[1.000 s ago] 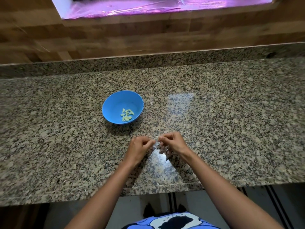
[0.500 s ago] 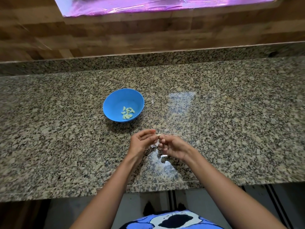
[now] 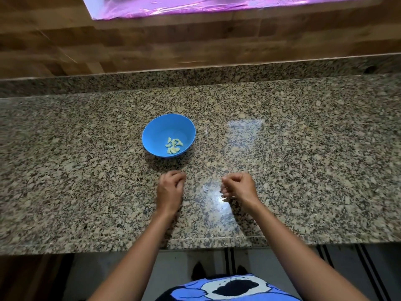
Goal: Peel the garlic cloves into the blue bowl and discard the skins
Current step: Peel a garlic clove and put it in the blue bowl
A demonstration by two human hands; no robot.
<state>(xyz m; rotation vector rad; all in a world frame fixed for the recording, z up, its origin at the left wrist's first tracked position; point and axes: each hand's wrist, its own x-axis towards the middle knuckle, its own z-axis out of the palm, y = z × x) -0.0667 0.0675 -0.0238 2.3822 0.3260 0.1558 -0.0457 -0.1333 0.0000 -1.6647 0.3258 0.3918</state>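
Observation:
The blue bowl [image 3: 152,135] stands on the granite counter with several peeled pale-yellow garlic cloves [image 3: 173,145] in its bottom. My left hand [image 3: 170,189] is just in front of the bowl, knuckles up, fingers curled under; whatever it holds is hidden by the fingers. My right hand [image 3: 237,186] is a hand's width to the right, its fingers curled round whitish bits of garlic skin [image 3: 224,199] at the fingertips. A small flake of skin [image 3: 205,187] lies on the counter between the hands.
The granite counter [image 3: 303,159] runs left to right, with its front edge just behind my wrists. A low granite upstand and a wooden wall rise at the back. The floor shows below the edge.
My hands were together, pinching a clove between them. They have now pulled apart, the left going left toward the bowl and the right going right.

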